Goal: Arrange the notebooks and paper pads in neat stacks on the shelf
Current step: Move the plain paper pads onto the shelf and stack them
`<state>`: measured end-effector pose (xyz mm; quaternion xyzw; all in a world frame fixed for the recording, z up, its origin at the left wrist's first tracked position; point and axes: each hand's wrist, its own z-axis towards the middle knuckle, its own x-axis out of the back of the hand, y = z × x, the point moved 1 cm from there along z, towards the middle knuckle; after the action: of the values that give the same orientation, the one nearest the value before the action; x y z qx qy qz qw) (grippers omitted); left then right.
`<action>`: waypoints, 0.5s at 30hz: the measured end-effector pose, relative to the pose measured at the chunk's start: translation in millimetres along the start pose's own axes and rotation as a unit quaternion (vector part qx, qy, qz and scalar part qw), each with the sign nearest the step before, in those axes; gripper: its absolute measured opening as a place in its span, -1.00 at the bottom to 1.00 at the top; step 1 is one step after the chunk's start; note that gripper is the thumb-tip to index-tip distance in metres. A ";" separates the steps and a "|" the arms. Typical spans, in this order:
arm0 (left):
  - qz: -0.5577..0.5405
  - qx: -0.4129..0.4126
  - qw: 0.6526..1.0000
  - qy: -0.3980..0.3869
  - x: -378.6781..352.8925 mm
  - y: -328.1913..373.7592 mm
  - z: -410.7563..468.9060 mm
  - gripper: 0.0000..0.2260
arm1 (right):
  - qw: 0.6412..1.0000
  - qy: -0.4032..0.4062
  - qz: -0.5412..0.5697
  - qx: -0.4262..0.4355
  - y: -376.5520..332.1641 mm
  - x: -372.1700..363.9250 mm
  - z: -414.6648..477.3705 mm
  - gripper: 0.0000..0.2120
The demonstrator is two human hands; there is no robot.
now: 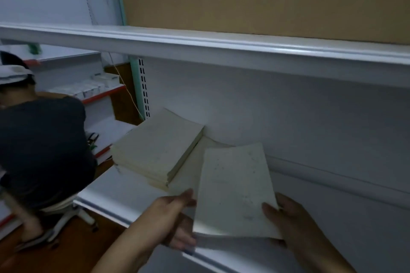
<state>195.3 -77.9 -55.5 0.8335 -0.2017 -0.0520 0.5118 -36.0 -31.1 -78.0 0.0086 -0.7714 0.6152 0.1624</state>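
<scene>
Nearest to me, the left hand [177, 217] and the right hand [286, 219] held one cream paper pad [235, 188] between them, above the front lip of the white shelf [124, 197]. The left hand gripped the pad's left edge from about 8 o'clock, thumb against the side and fingers [187, 245] curled beneath the near corner. The right hand gripped the right edge from about 4 o'clock, thumb laid on the cover; its other fingers were hidden under the pad. The pad was tilted, its far end pointing toward 12 o'clock.

Past it, at roughly 10 o'clock from the pad, a thick stack [157, 146] of similar cream pads lay flat on the shelf, turned askew to the back panel. Between stack and held pad lay another pale pad [195, 162], perhaps a single one, though the dim light made that hard to judge.

Over to 9 o'clock a person [40, 150] in a dark top was bent away, beside further shelving [93, 88] with red edging. Above, at 12 o'clock, an upper shelf [199, 40] carried a large cardboard box [266, 6] printed with handling symbols.
</scene>
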 end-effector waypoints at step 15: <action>-0.224 -0.189 0.944 0.149 48.5 8.7 9.8 -0.64 | 0.946 -0.009 -0.323 0.001 -1.2 -32.7 69.7 -0.56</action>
<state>234.3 -108.4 -46.8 0.7433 0.0825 -0.0783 0.6592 -21.5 -103.8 -98.7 0.2632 -0.7279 0.5306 0.3454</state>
